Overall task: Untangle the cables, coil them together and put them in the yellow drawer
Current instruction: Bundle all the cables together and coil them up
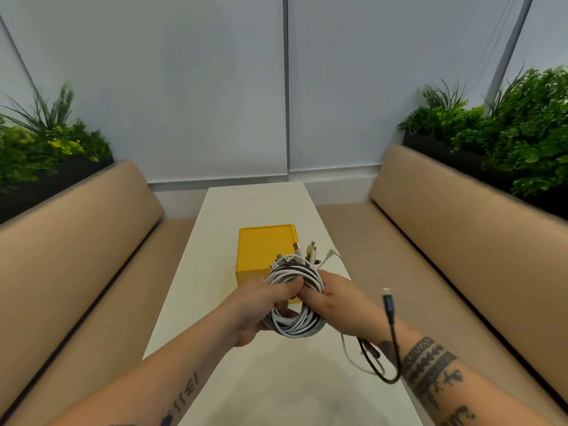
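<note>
Flanking everything: two tan padded benches (pixel 76 229), matte, soft-edged. Between them is a long white table (pixel 255 204), smooth and slightly glossy.

The yellow drawer (pixel 264 247) sits mid-table, a hard plastic box with a raised rim on top. Its front face is behind the hands, so I can't tell if it's open.

The cable coil (pixel 289 325) is held in the air just in front of the drawer. It's mostly white round-jacket cable with some grey strands, wound into a fat ring.

The left hand (pixel 261 302) grips the coil's left side, thumb across the top and fingers curled under. The right hand (pixel 341 299) grips the right side, thumb pressed in beside the left thumb.

Risks, as I judge them:
- A black braided tail (pixel 392 333) and a thin white tail (pixel 349 355) hang loose below the right wrist, unwound. They're likely to snag the drawer edge or drag the ring open.
- The springy jackets mean the ring could unwind if either grip eases.
- Plug ends (pixel 312 250) fan out stiffly over the drawer top and may catch on the opening.
- Both hands are occupied, so opening the drawer means holding the coil one-handed.
</note>
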